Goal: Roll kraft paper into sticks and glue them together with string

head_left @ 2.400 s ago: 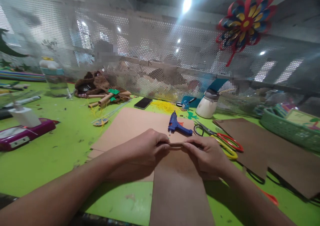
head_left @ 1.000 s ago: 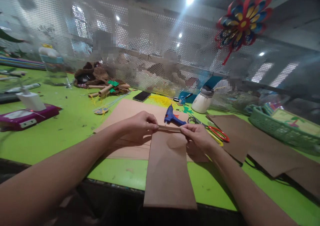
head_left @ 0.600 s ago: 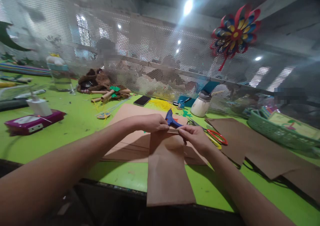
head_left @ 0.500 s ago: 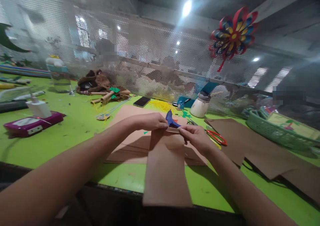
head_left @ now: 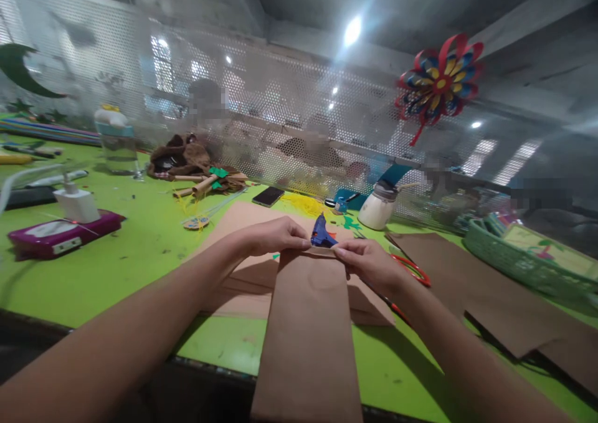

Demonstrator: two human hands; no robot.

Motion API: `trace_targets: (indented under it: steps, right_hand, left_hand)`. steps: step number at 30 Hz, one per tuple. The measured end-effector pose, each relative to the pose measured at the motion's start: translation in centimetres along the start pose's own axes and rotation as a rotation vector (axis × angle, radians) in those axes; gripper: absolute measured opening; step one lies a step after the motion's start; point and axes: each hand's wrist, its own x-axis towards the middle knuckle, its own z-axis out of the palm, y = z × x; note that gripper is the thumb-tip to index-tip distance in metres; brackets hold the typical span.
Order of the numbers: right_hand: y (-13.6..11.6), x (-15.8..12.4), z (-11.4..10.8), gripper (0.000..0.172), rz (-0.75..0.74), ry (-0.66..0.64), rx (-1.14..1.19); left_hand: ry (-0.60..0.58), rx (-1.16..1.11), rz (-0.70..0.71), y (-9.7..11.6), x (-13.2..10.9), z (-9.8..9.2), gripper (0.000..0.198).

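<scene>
A long strip of brown kraft paper [head_left: 308, 329] stretches toward me over the table's front edge. Its far end has a narrow fold, pinched at the left corner by my left hand [head_left: 278, 235] and at the right corner by my right hand [head_left: 367, 258]. Just beyond the fold lies a blue glue gun [head_left: 322, 233], partly hidden behind it. Beneath the strip, larger light-brown paper sheets [head_left: 247, 286] rest on the green table [head_left: 154, 248]. Scissors with red-orange handles [head_left: 413, 270] are beside my right hand, partly covered by it.
A purple power strip [head_left: 65, 233] with a white plug sits at left. Toward the back are a phone [head_left: 268, 196], yellow paper shreds [head_left: 303, 204] and a white bottle [head_left: 377, 206]. Brown card [head_left: 448, 261] and a green basket [head_left: 527, 258] occupy the right; a perforated screen [head_left: 261, 111] stands behind.
Both hands keep their pinch on the paper's fold. The strip has come up flatter and reaches lower in the view, and the hands sit slightly lower too.
</scene>
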Motion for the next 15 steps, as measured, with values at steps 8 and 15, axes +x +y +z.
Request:
trace_targets:
  steps: [8,15]
  right_hand:
    - [1.7,-0.7,-0.4,0.028,-0.048,0.055,-0.015]
    - [0.7,-1.4,-0.5,0.026,-0.151,0.156,-0.194]
  left_hand:
    - [-0.135,-0.199,-0.1,-1.1,0.1,0.6,0.046]
    - [-0.098,-0.035,0.022,-0.5,0.3,0.9,0.048]
